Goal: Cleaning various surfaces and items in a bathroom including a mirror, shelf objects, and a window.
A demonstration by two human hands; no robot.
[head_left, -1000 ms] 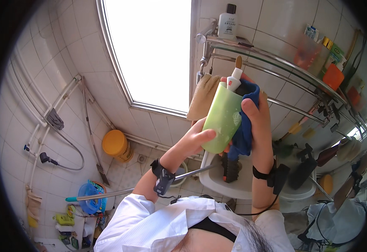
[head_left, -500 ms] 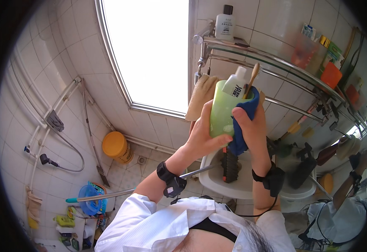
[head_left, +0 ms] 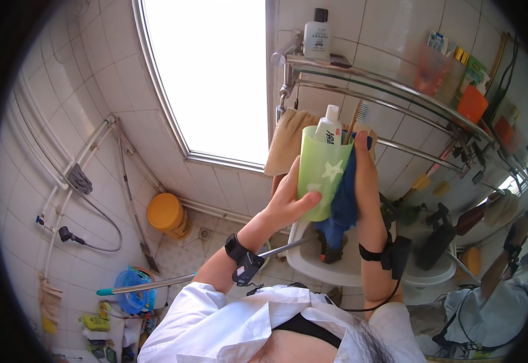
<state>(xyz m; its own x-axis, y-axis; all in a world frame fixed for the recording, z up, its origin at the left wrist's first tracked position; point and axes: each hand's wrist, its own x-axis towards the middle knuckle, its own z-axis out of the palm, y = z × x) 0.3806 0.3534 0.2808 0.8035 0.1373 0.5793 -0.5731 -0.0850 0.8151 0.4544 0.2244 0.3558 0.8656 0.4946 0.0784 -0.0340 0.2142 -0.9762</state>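
Observation:
A light green plastic cup (head_left: 322, 171) with a white star on it is held upright in front of me. Out of it stick a white toothpaste tube (head_left: 328, 127) and a wooden toothbrush (head_left: 355, 118). My left hand (head_left: 290, 196) grips the cup's lower left side. My right hand (head_left: 365, 175) presses a blue cloth (head_left: 341, 202) flat against the cup's right side; the cloth hangs down below the cup.
A white washbasin (head_left: 330, 259) with a black brush lies below the cup. A two-tier metal wall shelf (head_left: 397, 81) holds a white bottle (head_left: 317, 33) and orange cups. A tan towel (head_left: 285, 139) hangs on its rail. A yellow bucket (head_left: 167, 213) stands on the tiled floor.
The cup has been turned upright and rotated so that its star faces me. My right hand slid the blue cloth down along the cup's right side. My left hand shifted lower.

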